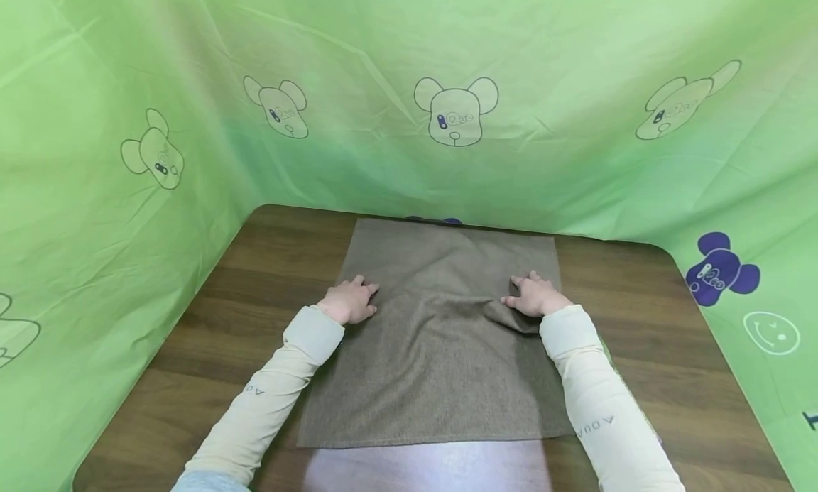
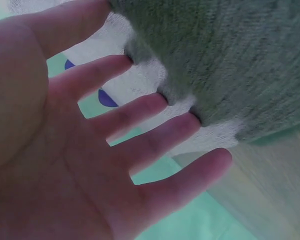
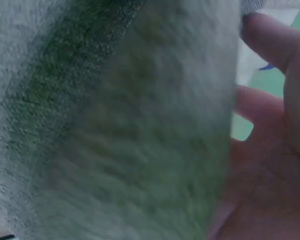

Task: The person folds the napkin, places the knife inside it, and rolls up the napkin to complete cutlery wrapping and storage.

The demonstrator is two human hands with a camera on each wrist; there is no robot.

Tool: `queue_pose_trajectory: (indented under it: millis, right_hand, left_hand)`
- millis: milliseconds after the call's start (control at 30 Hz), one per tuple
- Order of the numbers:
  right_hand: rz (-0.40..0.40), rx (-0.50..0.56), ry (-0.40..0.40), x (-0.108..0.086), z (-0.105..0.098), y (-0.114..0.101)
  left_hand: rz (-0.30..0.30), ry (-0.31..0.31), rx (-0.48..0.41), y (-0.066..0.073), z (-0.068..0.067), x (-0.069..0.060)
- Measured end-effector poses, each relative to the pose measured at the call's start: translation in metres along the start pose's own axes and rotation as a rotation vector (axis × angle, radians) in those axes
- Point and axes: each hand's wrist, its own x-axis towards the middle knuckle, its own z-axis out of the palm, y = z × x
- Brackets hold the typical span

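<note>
Cloth (image 1: 434, 378) lies mid-table (image 1: 652, 321), running near to far, w/ a raised fold (image 1: 486, 306) toward the right. Our L hand (image 1: 350, 302) has fingers spread, tips touching its left side; our R hand (image 1: 535, 297) looks spread on the right side too, tho cloth hides some fingers in the wrist view. Poss. trouble: uneven pull could skew the cloth, or R-hand pressure could deepen the fold.

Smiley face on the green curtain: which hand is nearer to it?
Right. The right hand is over the cloth's right side, toward the smiley face; the left hand is at the cloth's left side, farther away.
</note>
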Motion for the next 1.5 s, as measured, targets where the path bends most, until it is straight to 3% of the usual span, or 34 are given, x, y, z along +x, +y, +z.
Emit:
queue_pose_trajectory:
  millis: [400, 600, 800, 1100, 1500]
  right_hand:
    - [0.017, 0.076, 0.085, -0.011, 0.009, 0.012]
    - [0.04, 0.011, 0.121, -0.034, 0.002, -0.004]
    - [0.08, -0.049, 0.221, -0.05, 0.003, -0.025]
    - [-0.008, 0.049, 0.056, -0.052, 0.014, -0.038]
    - [-0.024, 0.094, -0.048, -0.051, 0.025, -0.036]
  left_hand:
    - [0.012, -0.041, -0.056, -0.006, 0.005, -0.002]
    - [0.043, -0.044, -0.118, -0.004, 0.008, -0.008]
    - [0.073, -0.065, -0.149, 0.004, 0.011, -0.014]
    - [0.063, -0.062, -0.167, 0.0, 0.016, -0.014]
    - [0.063, -0.081, -0.178, -0.009, 0.015, -0.015]
